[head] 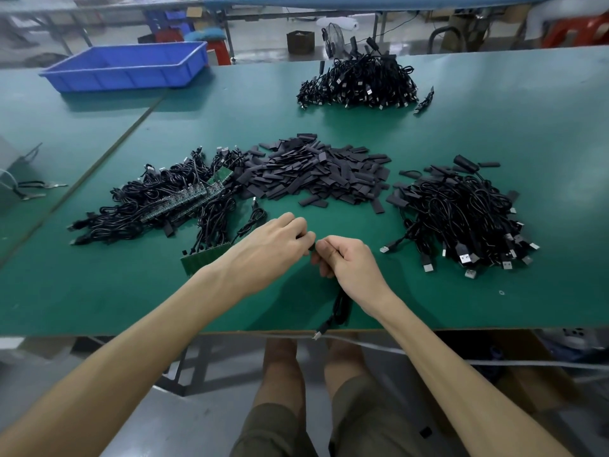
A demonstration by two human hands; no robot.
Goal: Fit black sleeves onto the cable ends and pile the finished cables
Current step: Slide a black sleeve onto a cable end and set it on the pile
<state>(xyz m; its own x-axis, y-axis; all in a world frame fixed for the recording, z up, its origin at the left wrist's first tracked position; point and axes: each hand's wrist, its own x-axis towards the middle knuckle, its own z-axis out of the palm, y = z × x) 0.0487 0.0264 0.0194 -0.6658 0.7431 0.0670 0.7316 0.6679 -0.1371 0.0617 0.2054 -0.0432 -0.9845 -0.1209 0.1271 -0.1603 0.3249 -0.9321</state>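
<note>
My left hand (pixel 273 240) and my right hand (pixel 346 260) meet over the green table (pixel 99 291) near its front edge. The left fingers pinch a small black piece, probably a sleeve (pixel 310 248), at the point where the hands touch. The right hand grips a black cable (pixel 339 308) that hangs down from the fist, its plug past the table edge. A heap of loose black sleeves (pixel 313 173) lies in the middle. Cables with green boards (pixel 171 199) are piled to the left. A cable pile (pixel 461 212) sits to the right.
Another cable heap (pixel 359 82) lies at the far side of the table. A blue plastic bin (pixel 128 65) stands at the back left. A strip of green boards (pixel 201 258) lies just under my left wrist. My knees show below the table edge.
</note>
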